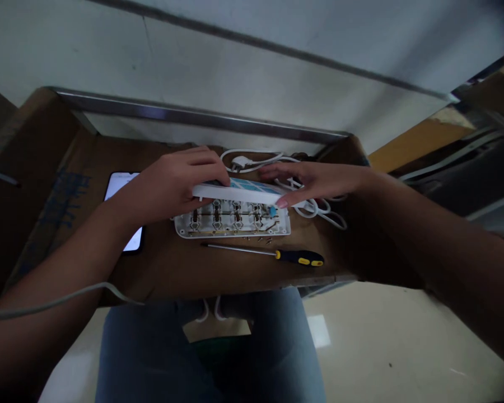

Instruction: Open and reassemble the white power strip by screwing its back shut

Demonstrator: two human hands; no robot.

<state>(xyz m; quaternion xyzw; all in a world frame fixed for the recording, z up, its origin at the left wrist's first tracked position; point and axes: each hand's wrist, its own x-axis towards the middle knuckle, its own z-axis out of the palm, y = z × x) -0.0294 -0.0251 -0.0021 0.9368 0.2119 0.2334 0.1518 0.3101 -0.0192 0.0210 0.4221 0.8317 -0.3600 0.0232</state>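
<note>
A white power strip lies opened on a brown cardboard surface (185, 268). Its base (231, 221) faces up and shows metal contact strips and wiring. My left hand (172, 182) and my right hand (315, 179) hold the strip's white and blue cover (243, 190) by its two ends, lifted and tilted just above the base. Both hands' fingers are closed on the cover's edges. The strip's white cable and plug (243, 162) lie coiled behind the cover.
A black and yellow screwdriver (273, 255) lies in front of the base, with several small screws (260, 239) between them. A lit phone (124, 210) lies at the left, partly under my left forearm. A white cable (67, 299) crosses the lower left. My knees are below.
</note>
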